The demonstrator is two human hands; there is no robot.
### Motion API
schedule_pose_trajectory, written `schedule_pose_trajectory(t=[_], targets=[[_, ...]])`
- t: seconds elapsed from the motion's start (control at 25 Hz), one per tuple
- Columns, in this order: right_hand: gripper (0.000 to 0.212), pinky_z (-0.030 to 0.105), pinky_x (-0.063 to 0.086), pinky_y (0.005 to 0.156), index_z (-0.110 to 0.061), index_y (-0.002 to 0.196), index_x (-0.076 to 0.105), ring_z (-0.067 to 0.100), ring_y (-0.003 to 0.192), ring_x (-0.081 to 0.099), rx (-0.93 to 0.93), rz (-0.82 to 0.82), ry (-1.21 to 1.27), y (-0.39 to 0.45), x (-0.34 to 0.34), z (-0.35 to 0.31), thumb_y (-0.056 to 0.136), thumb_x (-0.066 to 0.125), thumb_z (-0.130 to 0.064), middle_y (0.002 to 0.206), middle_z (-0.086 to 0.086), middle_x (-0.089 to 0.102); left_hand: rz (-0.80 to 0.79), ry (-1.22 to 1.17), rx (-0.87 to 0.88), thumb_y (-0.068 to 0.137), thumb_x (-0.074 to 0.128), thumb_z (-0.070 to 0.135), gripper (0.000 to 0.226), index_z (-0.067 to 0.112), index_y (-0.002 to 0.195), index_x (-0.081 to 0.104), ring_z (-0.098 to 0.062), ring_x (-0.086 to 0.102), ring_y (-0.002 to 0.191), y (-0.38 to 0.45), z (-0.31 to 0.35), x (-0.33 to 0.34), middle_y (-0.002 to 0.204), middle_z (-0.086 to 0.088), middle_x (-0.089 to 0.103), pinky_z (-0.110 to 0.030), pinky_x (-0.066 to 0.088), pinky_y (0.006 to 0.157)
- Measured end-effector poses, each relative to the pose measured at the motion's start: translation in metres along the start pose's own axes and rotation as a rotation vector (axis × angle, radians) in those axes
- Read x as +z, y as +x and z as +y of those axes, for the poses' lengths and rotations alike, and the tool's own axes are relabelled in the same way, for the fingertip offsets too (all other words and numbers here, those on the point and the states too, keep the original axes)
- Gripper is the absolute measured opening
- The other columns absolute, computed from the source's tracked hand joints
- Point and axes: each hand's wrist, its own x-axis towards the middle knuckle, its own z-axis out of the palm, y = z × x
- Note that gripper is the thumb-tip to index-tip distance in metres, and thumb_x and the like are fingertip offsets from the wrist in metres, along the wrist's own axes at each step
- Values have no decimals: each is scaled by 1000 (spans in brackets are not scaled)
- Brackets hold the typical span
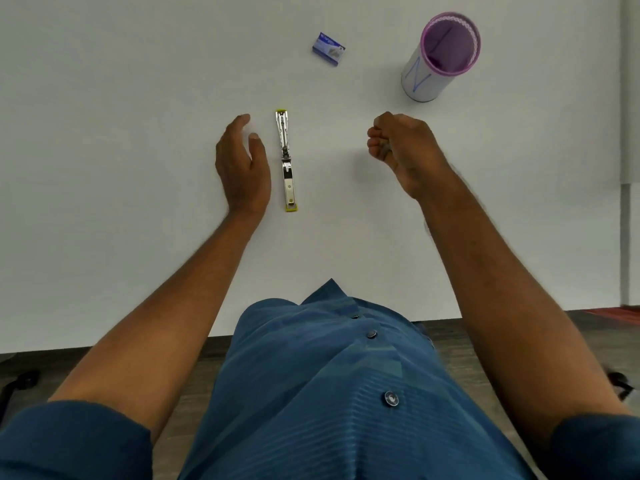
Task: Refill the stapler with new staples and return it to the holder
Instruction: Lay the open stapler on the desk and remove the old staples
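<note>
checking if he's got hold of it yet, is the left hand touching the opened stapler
Apart. The head view shows a strip of bare white table between the left hand and the opened stapler along its whole length; the hand lies open beside it.

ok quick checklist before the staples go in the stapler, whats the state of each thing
1. Stapler unfolded flat on the table: ok.
2. Left hand bracing the stapler: not ok, beside it, apart.
3. Right hand holding staples: cannot tell, fingers curled shut.
4. Staple box within reach: ok.
5. Holder upright, nothing seen inside: ok.
6. Staple channel empty: cannot tell.
</note>
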Motion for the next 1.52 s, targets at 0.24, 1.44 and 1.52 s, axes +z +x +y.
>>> schedule_pose_trajectory(t=[0.24, 1.44, 1.52], targets=[[12, 26, 61, 77, -8, 85, 69, 12, 70, 64, -299, 135, -307, 7, -40, -62, 90, 59, -3, 80, 7, 66, 8, -54, 322, 95, 54, 22, 43, 11, 136, 57, -22, 49, 136, 0, 83, 45, 143, -3, 58, -44, 37, 114], [26, 31, 56, 97, -12, 122, 71, 22, 107, 68, -609, 361, -1157, 64, -59, -104, 101, 55, -16, 120, 8, 73, -541, 49, 390, 79, 79, 53, 99, 14, 155, 30, -25, 49, 137, 47, 160, 164, 155, -7, 46, -39, 46, 109], [24, 24, 55, 93, -15, 119, 72, 17, 107, 66, -651, 409, -1096, 51, -57, -99, 101, 56, -17, 119, 4, 73, -490, 56, 387, 82, 76, 51, 92, 17, 155, 32, -23, 46, 140, 40, 147, 139, 157, -4, 43, -39, 44, 111]])
